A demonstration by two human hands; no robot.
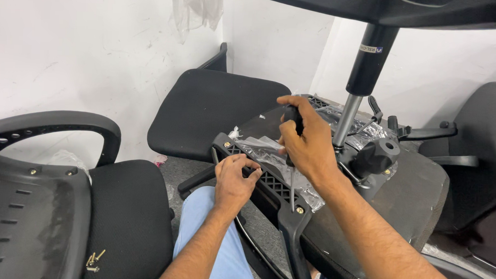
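Screwdriver (292, 157) stands near upright, handle up, shaft running down to a brass screw (299, 210) on the black armrest bracket (268, 184) of an overturned chair seat (416, 189). Right hand (305, 141) fingers wrapped tight round the handle. Left hand (233, 180) fingers curled onto the bracket's lattice edge. Crumpled clear plastic wrap (259, 145) lies on the seat. Loose screws (94, 259) rest on a neighbouring chair (124, 217), left.

bright, even indoor light off white walls; soft shadows, sharp focus, slight edge distortion.
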